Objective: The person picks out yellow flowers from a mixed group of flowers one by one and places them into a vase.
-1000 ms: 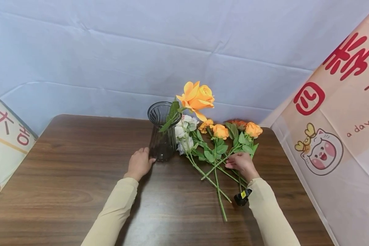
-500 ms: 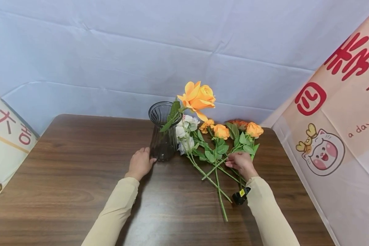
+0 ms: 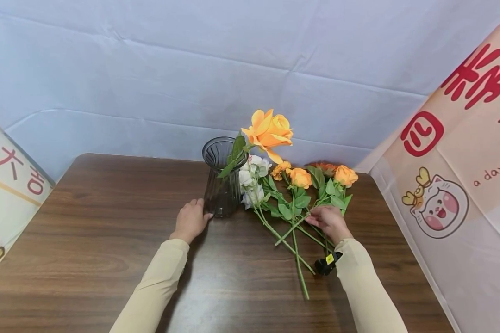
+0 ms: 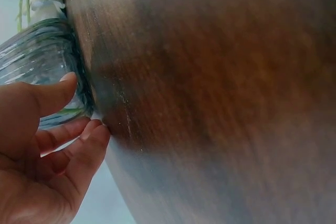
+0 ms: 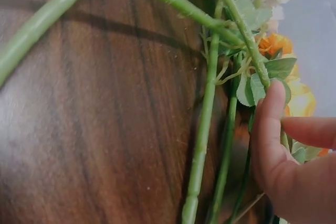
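Observation:
In the head view, my left hand (image 3: 190, 221) holds the base of a dark glass vase (image 3: 221, 196). The left wrist view has its thumb (image 4: 55, 97) against the glass and the other fingers curled at the bottom edge. A large orange rose (image 3: 268, 132) stands in the vase, leaning right over the rim. My right hand (image 3: 329, 223) pinches a green flower stem (image 5: 239, 22) between thumb and finger. This stem slants up to the right, toward a smaller orange rose (image 3: 346, 176), and its cut end points toward me.
White flowers (image 3: 252, 185) lie right beside the vase. Another orange rose (image 3: 299, 177) and an orange marigold-like flower (image 3: 280, 170) lie among crossed stems. A black wrist device (image 3: 327, 262) hangs below the right sleeve. Fabric walls enclose the brown wooden table (image 3: 108, 231).

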`<state>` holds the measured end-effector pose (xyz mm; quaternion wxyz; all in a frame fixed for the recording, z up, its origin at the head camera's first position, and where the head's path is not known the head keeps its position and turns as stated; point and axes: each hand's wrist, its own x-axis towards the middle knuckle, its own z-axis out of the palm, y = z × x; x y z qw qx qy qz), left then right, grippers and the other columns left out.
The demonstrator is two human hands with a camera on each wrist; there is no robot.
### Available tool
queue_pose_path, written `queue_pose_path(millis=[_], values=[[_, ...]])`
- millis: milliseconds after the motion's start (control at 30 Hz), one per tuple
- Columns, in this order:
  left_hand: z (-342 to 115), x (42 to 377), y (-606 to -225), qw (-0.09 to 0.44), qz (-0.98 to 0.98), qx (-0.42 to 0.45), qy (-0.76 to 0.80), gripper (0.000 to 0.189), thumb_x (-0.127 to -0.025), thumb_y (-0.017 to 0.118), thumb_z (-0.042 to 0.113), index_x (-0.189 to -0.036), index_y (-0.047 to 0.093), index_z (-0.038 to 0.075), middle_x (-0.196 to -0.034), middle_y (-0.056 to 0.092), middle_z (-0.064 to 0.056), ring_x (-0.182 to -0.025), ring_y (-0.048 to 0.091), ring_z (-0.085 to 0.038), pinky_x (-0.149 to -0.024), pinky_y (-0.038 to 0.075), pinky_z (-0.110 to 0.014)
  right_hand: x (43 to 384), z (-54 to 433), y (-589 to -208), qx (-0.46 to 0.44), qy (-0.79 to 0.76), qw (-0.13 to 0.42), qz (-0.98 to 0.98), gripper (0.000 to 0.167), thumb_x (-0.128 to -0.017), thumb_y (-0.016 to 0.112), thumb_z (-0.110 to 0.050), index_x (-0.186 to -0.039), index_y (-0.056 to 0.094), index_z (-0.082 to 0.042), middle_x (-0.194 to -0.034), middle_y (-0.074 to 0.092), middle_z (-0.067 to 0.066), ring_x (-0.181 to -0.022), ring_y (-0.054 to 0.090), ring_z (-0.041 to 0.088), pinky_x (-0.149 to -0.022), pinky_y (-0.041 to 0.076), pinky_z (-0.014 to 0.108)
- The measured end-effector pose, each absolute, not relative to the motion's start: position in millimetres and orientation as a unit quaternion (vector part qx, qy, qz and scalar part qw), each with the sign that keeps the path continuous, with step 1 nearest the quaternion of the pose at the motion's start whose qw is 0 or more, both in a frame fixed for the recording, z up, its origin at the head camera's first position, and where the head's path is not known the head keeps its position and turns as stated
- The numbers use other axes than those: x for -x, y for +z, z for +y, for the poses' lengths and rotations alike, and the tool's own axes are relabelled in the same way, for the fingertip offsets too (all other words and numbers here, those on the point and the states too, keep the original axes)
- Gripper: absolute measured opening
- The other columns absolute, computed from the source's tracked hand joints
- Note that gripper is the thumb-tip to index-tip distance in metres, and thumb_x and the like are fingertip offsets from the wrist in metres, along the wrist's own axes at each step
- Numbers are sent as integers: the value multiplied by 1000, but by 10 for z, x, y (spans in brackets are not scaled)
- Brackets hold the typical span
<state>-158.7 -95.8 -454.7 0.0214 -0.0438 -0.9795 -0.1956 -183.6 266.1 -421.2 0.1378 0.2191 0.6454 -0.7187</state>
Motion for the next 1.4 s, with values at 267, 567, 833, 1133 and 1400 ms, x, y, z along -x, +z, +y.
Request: queue_pose_path(millis=[267,567,833,1133,1400], values=[[-963,1598,-4571,23,-979,44,-196,41,-84,66,27,-107,55,-6,-100,58,-22,-91,56,-39,-80,46,-48,1818,2677,-4137,-223,-753,155,600,11,-88,43,13,-89,54,10,-77,53,15,-68,61,24,-74,54,32],[-964,1586,-4563,23,-979,40,-197,41,-85,66,26,-107,55,-6,-102,58,-22,-92,56,-39,-81,46,-48,1797,2696,-4044,-212,-764,173,584,26,-89,40,13,-74,59,2,-80,53,16,-72,59,24,-76,53,33],[-960,1584,-4560,23,-979,44,-197,43,-85,66,26,-111,54,-7,-104,58,-22,-93,56,-39,-82,45,-47,1763,2692,-3951,-198,-783,179,562,25,-88,39,15,-76,58,5,-90,48,21,-80,60,30,-81,51,37],[-954,1582,-4572,27,-979,42,-198,43,-84,66,26,-109,54,-6,-102,58,-21,-91,56,-39,-81,45,-47,1707,2665,-3800,-171,-783,193,566,29,-89,40,14,-72,61,3,-80,55,16,-79,62,29,-79,52,35],[-955,1582,-4568,23,-980,41,-195,42,-85,66,27,-109,54,-6,-100,58,-21,-91,56,-39,-81,45,-47,1673,2632,-3705,-132,-791,199,563,30,-90,38,13,-74,62,3,-78,59,17,-76,64,29,-78,52,35]])
